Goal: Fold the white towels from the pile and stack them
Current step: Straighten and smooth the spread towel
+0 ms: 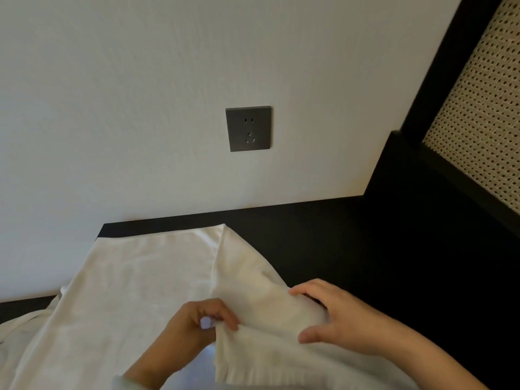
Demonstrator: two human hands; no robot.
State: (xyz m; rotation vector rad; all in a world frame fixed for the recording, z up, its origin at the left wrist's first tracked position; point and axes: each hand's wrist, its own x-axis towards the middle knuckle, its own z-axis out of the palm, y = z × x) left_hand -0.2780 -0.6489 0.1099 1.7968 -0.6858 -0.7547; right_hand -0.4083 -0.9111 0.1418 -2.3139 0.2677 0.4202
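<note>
A white towel [146, 280] lies spread over the black tabletop [323, 235], its far edge near the wall. Its right part is folded up into a thicker band [267, 313] that runs toward me. My left hand [197, 322] pinches the edge of that band between thumb and fingers at the lower middle. My right hand [337, 319] grips the band from the right, fingers over its top and thumb below. More white cloth [25, 327] hangs off at the lower left.
A white wall with a dark grey socket [248, 128] stands behind the table. At the right rises a black frame with a woven cane panel [484, 108]. Bare black tabletop shows to the right of the towel.
</note>
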